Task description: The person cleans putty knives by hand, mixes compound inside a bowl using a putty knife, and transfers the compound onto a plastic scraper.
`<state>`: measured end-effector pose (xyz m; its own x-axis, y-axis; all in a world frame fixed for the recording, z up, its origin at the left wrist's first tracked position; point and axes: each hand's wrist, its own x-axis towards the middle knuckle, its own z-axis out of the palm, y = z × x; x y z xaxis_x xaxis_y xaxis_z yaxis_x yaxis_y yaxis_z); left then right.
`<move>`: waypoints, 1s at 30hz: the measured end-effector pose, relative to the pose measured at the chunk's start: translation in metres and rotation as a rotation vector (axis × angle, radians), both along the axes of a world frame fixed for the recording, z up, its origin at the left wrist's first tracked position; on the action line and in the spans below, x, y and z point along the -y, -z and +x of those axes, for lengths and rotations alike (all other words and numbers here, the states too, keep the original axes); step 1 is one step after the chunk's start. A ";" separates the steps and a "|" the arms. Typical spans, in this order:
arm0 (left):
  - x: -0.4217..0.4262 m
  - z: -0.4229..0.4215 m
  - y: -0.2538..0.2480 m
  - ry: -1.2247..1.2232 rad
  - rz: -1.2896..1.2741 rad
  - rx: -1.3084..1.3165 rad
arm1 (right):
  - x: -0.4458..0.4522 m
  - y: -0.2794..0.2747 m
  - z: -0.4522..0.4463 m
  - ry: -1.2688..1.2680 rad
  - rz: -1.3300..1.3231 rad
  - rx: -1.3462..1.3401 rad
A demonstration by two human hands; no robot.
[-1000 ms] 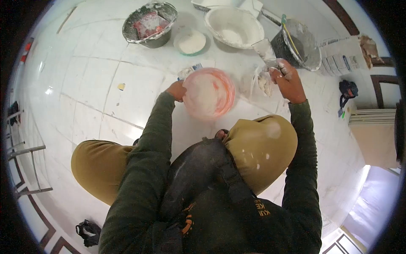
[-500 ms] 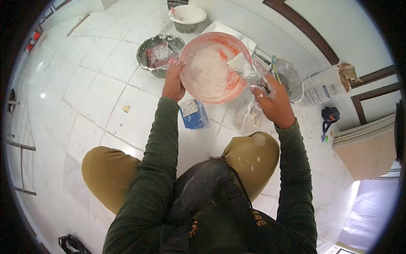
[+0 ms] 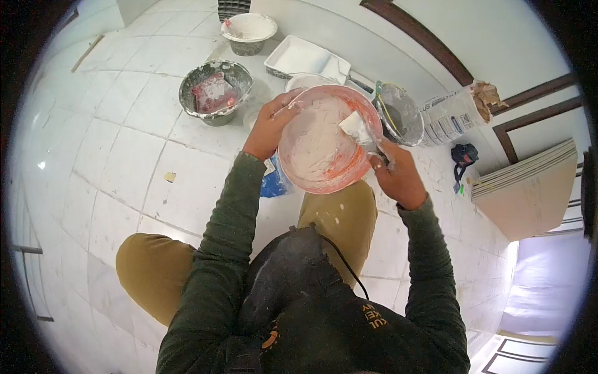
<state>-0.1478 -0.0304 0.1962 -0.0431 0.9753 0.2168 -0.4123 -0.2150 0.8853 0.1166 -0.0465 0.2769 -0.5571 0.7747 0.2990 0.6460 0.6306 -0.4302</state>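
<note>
My left hand (image 3: 272, 128) grips the left rim of a round reddish basin (image 3: 333, 182), which is tilted above my raised knee. Pale plaster (image 3: 314, 140) covers much of its inside, with red wall showing on the right. In my right hand (image 3: 398, 177) is a putty knife (image 3: 355, 128); its blade is coated white and lies inside the basin's right side. My right fingers wrap its handle, which is mostly hidden. Partly behind my left forearm, a blue object (image 3: 274, 184) rests on the tiled floor.
Beyond the basin stand a dark bucket (image 3: 218, 118) holding a red plaster-smeared piece, a white-coated tub (image 3: 246, 47) and a paint tray (image 3: 299, 56). On the right are another bucket (image 3: 405, 128), a printed sack (image 3: 448, 118), a dark pouch (image 3: 464, 156) and stacked boards (image 3: 529, 193).
The basin has come closer to my body and lower in view, over my knee. My right hand and the putty knife have moved down with it. More of the paint tray shows.
</note>
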 end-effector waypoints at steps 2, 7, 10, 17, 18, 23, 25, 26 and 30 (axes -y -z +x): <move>-0.007 0.001 0.008 -0.044 0.068 -0.013 | 0.005 0.008 -0.014 0.077 -0.088 -0.146; -0.006 0.011 0.010 0.004 0.095 0.201 | 0.004 0.019 -0.028 0.244 -0.465 -0.381; -0.007 0.017 0.013 0.055 0.135 0.145 | 0.004 0.017 -0.044 0.248 -0.443 -0.420; -0.008 0.000 0.001 0.173 0.164 0.106 | -0.048 0.046 -0.053 0.202 0.104 -0.438; -0.010 0.001 0.002 0.182 0.174 0.123 | -0.043 0.034 -0.064 0.248 -0.089 -0.505; -0.014 0.003 0.008 0.229 0.183 0.105 | -0.033 0.006 -0.096 0.459 -0.455 -0.485; -0.012 0.004 0.006 0.226 0.209 0.050 | -0.036 0.020 -0.092 0.305 -0.326 -0.371; -0.010 0.005 0.007 0.231 0.203 0.051 | -0.037 0.029 -0.089 0.214 -0.258 -0.315; -0.014 0.005 0.015 0.194 0.220 0.051 | -0.037 0.055 -0.089 -0.075 -0.056 -0.040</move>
<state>-0.1432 -0.0159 0.1811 0.1234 0.8962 0.4262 -0.5068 -0.3123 0.8035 0.0280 -0.0092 0.2222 -0.6029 0.7471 0.2800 0.5792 0.6512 -0.4904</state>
